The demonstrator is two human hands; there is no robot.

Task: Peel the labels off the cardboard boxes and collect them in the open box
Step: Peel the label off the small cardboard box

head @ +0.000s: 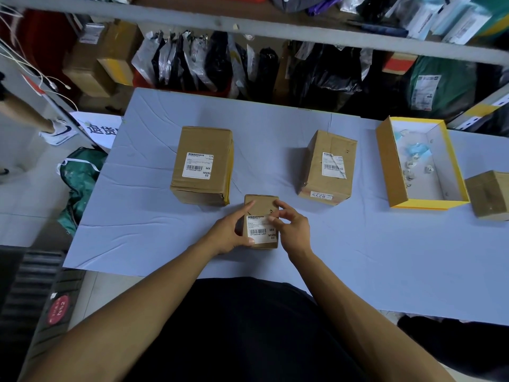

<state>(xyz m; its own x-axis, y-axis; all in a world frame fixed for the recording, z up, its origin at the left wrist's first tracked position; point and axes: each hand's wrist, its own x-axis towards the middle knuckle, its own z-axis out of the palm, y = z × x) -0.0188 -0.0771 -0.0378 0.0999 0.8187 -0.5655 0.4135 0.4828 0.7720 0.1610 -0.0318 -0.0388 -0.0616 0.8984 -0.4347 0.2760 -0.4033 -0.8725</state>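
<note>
A pale blue-grey sheet (pixel 275 128), creased in places, covers the table. Behind it a grey shelf (pixel 275 26) holds black and silver parcel bags (pixel 209 62) and brown cartons (pixel 110 59). A green sack (pixel 80 175) sits on the floor at the left, beside a white sign (pixel 96 128) with Chinese characters.

The small box (pixel 261 208) stands at the near middle of the table. Its white label (pixel 259 230) carries a barcode and "MX MXRC 03". The left hand (pixel 228 232) clasps the box's left side. The right hand (pixel 292 227) has its fingertips curled at the label's upper right corner; whether they pinch it I cannot tell.

Farther back stand a left box (pixel 202 166) with a like label (pixel 199 166) and a right box (pixel 327 166) whose label (pixel 333 165) is partly lifted. At the right an open box (pixel 391 166) with yellow edges holds crumpled bits of paper and blue scraps (pixel 416 154). Another box (pixel 489 194) sits just beside it at the frame edge.
</note>
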